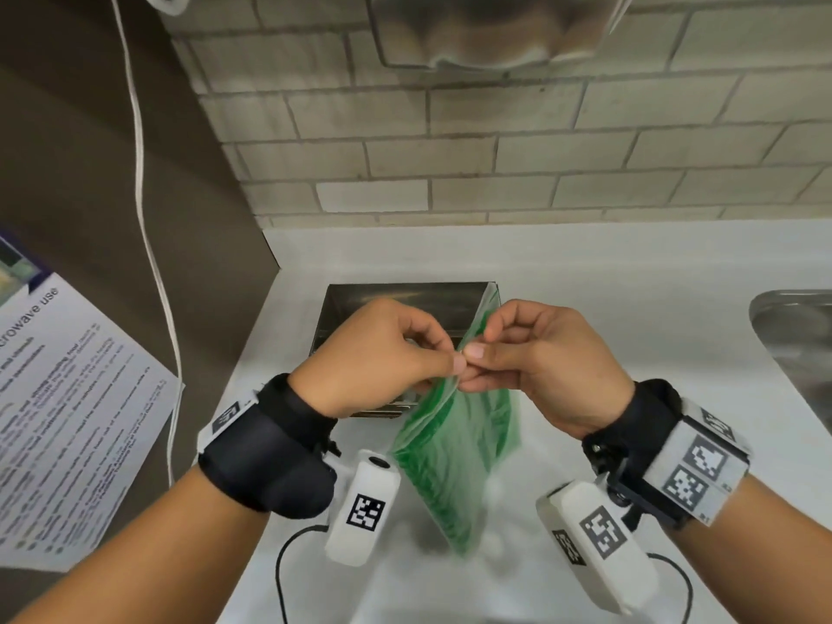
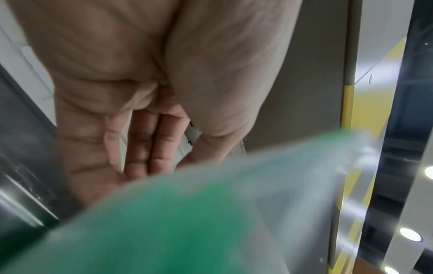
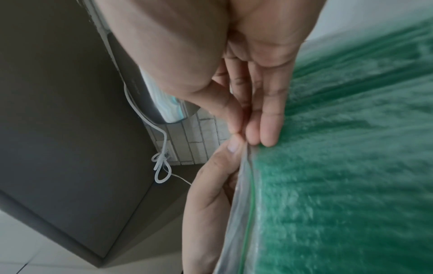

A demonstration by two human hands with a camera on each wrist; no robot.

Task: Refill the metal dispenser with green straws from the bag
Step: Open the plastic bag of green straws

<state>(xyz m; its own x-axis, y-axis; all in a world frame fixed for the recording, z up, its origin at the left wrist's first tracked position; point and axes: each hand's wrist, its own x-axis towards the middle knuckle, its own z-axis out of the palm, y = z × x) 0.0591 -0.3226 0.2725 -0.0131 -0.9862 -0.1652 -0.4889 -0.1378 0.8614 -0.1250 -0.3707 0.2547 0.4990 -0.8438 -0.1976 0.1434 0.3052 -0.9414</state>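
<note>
Both hands, left hand (image 1: 382, 353) and right hand (image 1: 535, 358), pinch the zip bag (image 1: 454, 448) seal; a hard tug could scatter green straws (image 1: 468, 425) past the metal dispenser (image 1: 360, 299).

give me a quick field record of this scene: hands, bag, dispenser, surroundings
left hand: pinches the top edge of the clear plastic zip bag of green straws
right hand: pinches the same edge, fingertips meeting the left's
bag state: held in the air above the white counter, seal not visibly parted
open rectangular metal dispenser box: behind the hands, on the counter; contents not visible
surroundings: metal sink at right, printed paper notice at left, tiled wall behind
</note>
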